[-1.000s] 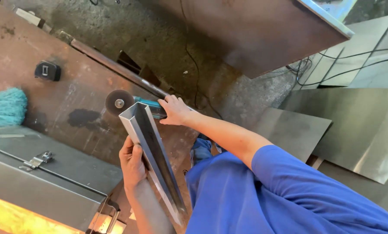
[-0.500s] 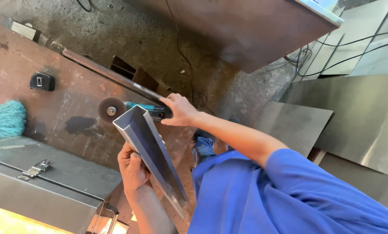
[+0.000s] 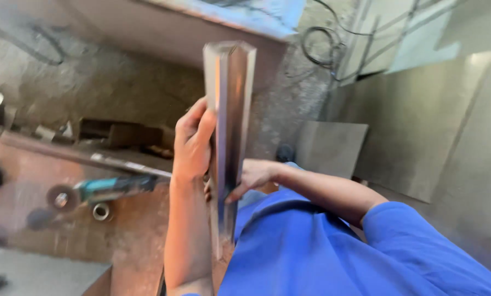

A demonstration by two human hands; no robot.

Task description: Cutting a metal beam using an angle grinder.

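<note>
A long shiny steel channel profile [image 3: 230, 126] stands nearly upright in the middle of the view. My left hand [image 3: 193, 143] grips it around its left edge at mid height. My right hand [image 3: 250, 176] comes in from the blue-sleeved arm and has its fingers on the profile's lower part. A teal angle grinder [image 3: 111, 188] with its round disc [image 3: 61, 198] lies on the rusty brown table [image 3: 135, 241], left of my left forearm, with no hand on it. The picture is blurred by motion.
A small metal ring [image 3: 101, 211] lies by the grinder. A long bar [image 3: 81, 158] runs along the table's far side. Steel sheets [image 3: 421, 131] lean at the right, with coiled cables [image 3: 322, 46] above. A grey metal case [image 3: 31, 274] sits at the bottom left.
My right hand left the grinder and came to the profile. The profile swung up from a slant to nearly upright, and the view shifted to the right.
</note>
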